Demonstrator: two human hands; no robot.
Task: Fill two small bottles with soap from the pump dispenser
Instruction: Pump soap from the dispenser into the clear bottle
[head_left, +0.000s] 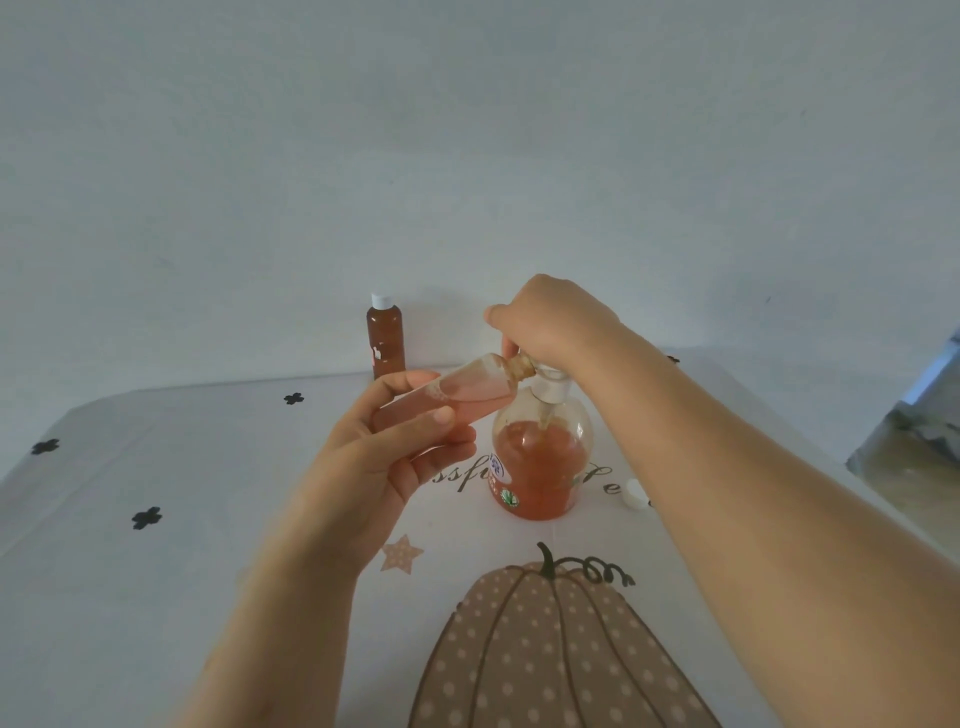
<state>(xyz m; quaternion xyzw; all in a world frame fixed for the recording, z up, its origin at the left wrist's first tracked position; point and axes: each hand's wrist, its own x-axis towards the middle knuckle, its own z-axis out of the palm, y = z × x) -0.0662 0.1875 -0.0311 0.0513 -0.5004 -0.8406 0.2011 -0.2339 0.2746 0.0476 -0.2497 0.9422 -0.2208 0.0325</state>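
A round clear pump dispenser (540, 462), about half full of orange soap, stands mid-table. My right hand (550, 325) rests on top of its pump head, fingers curled down over it. My left hand (384, 457) grips a small clear bottle (467, 392), tilted with its open mouth up against the pump's nozzle. That bottle holds orange soap partway. A second small bottle (385, 340), full of orange soap and closed with a white cap, stands upright at the table's far edge by the wall.
A white cap (635, 493) lies on the table right of the dispenser, beside my right forearm. The tablecloth (156, 571) is white with black clover marks, a star and a large dotted pumpkin print near me. The table's right edge drops away at the far right.
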